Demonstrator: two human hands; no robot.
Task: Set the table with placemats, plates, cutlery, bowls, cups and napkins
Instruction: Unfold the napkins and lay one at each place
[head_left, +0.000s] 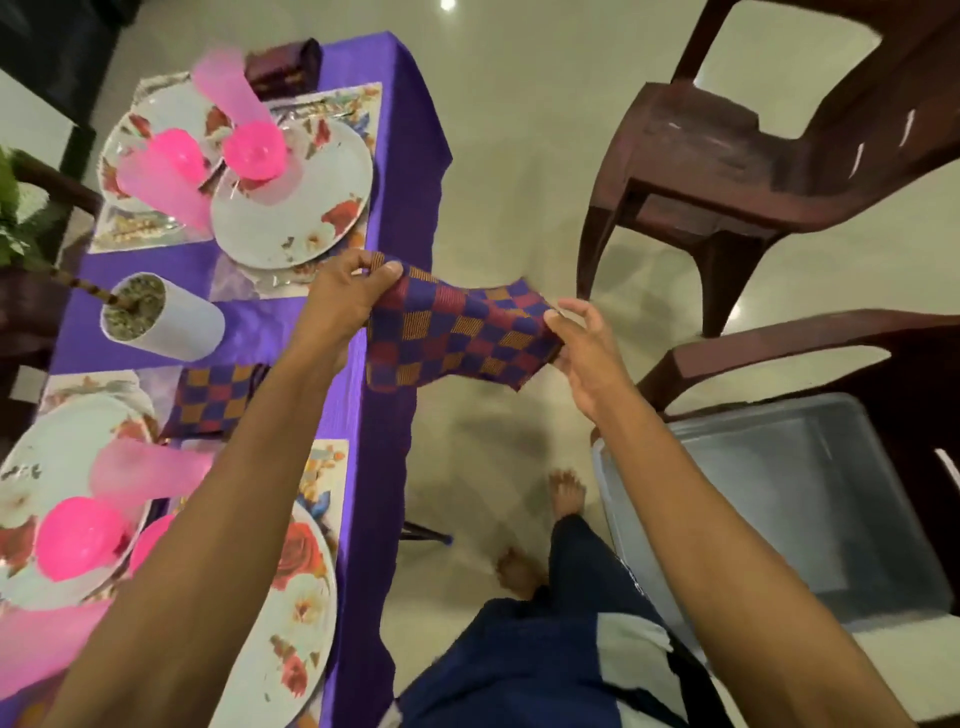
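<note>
- While the left hand (340, 296) pinches one end of a checked napkin (457, 338), the right hand (584, 353) pinches the other — the cloth is stretched between them, just off the table's edge.
- A second folded napkin (215, 397) lies on the purple tablecloth (395, 171).
- Pink cups (236, 85) and pink bowls (254, 150) rest on floral plates (311, 208).
- A white pot (166, 322) holds gravel and a stem.
- A grey bin (779, 499) sits on a brown chair (810, 332).

dim indoor | glare on floor (448, 5) | edges warped | prob. soft focus
</note>
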